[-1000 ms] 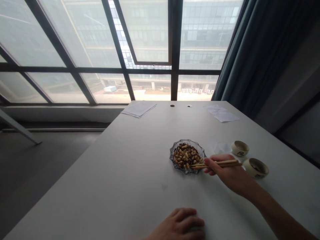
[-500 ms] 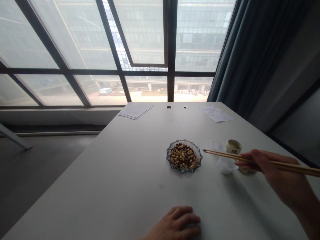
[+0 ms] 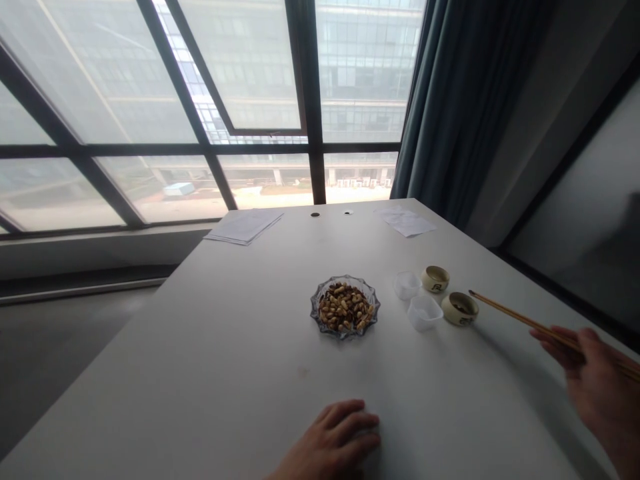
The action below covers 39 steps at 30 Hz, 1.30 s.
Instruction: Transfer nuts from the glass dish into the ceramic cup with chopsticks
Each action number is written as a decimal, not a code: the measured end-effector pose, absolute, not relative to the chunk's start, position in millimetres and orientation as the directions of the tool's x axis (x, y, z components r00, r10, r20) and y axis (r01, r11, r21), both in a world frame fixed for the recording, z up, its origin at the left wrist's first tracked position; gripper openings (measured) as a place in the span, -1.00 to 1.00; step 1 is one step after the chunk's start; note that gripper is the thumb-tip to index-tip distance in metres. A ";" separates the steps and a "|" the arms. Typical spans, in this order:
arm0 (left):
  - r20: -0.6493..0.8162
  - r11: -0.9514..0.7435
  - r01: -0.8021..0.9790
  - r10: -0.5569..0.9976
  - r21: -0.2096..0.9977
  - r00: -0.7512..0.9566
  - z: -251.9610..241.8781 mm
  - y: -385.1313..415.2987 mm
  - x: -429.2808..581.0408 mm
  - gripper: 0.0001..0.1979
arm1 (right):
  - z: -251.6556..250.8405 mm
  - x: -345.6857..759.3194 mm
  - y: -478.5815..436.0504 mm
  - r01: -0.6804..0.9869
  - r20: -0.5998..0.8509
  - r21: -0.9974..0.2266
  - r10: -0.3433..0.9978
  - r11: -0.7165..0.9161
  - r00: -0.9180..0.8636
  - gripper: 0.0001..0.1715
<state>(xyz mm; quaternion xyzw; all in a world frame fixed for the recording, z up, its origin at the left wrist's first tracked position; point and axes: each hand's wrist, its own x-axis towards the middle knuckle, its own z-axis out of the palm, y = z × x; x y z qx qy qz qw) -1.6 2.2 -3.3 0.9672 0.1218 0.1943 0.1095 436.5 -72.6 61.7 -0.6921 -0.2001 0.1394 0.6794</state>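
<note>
My right hand (image 3: 595,373) is closed around a pair of wooden chopsticks (image 3: 520,317), with their tips close together just right of the nearer cream-coloured cup (image 3: 460,309). I see nothing between the tips, and some dark bits lie inside that cup. My left hand (image 3: 337,437) rests palm down on the white table (image 3: 240,360), fingers loosely stretched and slightly apart. A scalloped glass dish (image 3: 314,313) heaped with brown and tan nuts (image 3: 345,308), seemingly peanuts, stands in front of it. Left of the cups are two small clear plastic cups, one nearer (image 3: 425,315) and one behind (image 3: 407,285).
Another cream cup (image 3: 436,279) stands behind the nearer one. Paper sheets lie at the far left (image 3: 245,225) and far right (image 3: 407,220) corners. Two round holes sit near the back edge. Beyond are windows and a dark curtain (image 3: 440,120).
My right hand and the chopsticks have moved right, from between the glass dish and the cups, uncovering the nearer cream cup. The view has turned right. My left hand stays on the table.
</note>
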 end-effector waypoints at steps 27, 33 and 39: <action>0.312 -0.944 0.196 0.277 0.267 0.909 -1.1 1.4 -1.4 -0.71 | 85.9 402.2 -77.0 0.108 0.126 -0.992 0.548 0.064 0.827 -0.64; 0.325 -0.940 0.199 0.286 0.276 0.902 -4.1 1.2 -1.6 -0.72 | 127.4 344.3 -37.8 0.283 0.290 -0.947 0.792 0.154 0.537 -0.61; 0.336 -0.945 0.194 0.278 0.263 0.900 -9.1 1.1 -1.3 -0.71 | 147.7 276.3 19.2 0.482 0.119 -0.871 0.993 0.101 0.008 -0.52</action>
